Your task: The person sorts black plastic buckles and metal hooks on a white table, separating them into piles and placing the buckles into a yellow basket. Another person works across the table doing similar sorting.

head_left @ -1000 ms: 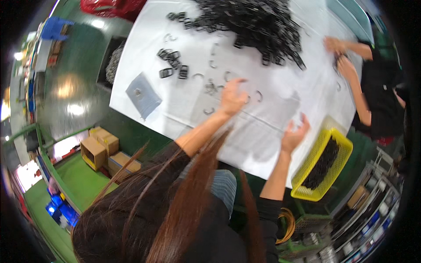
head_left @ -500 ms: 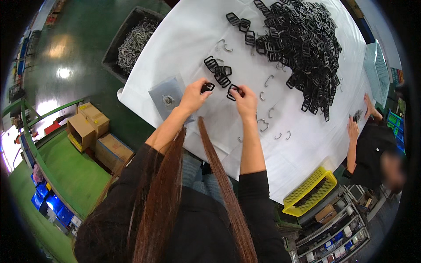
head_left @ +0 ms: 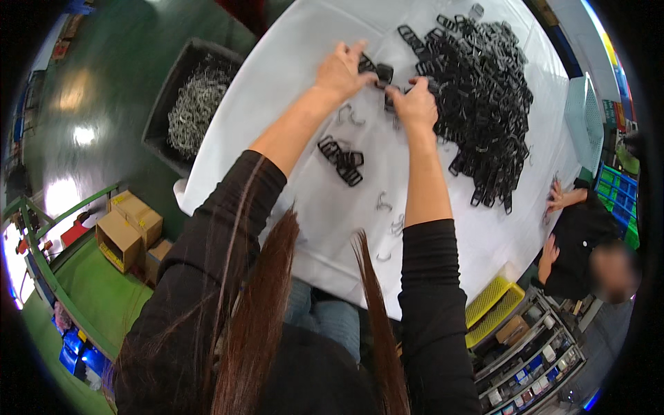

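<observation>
Both hands reach out over the white-covered table. My left hand has its fingers spread, the thumb pointing at a few black slotted plastic buckles beside it. On the other side of these buckles, my right hand holds its thumb and fingers apart, at the left edge of a big heap of black buckles. Whether the fingertips touch the buckles cannot be made out. Nearer me lies a small cluster of buckles. Bent wire hooks are scattered between the cluster and my hands.
A dark bin of metal wire pieces stands left of the table. At the right edge are a pale blue basket and a co-worker's hands. A yellow basket sits at the lower right; cardboard boxes are at the left.
Both hands have moved away from me across the table to the far buckles. The buckles they held near the cluster are no longer seen in them; the fingers have spread.
</observation>
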`<action>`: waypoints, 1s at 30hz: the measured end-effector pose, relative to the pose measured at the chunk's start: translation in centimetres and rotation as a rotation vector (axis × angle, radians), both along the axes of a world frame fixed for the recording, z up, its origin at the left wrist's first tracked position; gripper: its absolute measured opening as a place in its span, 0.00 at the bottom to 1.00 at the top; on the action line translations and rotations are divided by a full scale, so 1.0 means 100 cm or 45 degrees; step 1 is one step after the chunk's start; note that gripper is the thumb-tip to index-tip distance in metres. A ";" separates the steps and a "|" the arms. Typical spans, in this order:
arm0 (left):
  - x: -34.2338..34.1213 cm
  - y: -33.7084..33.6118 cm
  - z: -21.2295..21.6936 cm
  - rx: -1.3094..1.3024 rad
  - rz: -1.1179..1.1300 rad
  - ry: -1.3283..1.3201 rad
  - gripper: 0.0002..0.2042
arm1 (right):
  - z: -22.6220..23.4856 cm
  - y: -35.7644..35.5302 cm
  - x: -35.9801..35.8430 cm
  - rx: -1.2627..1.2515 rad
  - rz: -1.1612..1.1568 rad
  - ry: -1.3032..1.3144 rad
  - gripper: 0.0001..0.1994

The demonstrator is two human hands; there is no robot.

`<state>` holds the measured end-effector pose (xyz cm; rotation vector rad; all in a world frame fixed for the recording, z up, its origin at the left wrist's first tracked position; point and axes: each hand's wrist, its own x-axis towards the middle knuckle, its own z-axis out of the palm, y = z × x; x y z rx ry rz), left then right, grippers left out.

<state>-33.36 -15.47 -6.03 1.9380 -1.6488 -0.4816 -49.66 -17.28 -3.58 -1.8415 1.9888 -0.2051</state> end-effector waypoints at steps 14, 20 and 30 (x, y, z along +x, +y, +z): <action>0.049 0.049 0.018 0.578 0.111 2.206 0.10 | 0.015 0.028 -0.066 0.598 -0.437 -1.965 0.09; 0.031 0.014 0.023 0.609 0.171 1.687 0.18 | 0.010 -0.018 -0.071 0.115 0.013 -0.489 0.12; -0.076 -0.026 -0.004 0.367 -0.156 -0.067 0.22 | 0.000 0.014 -0.072 -0.383 0.387 0.340 0.03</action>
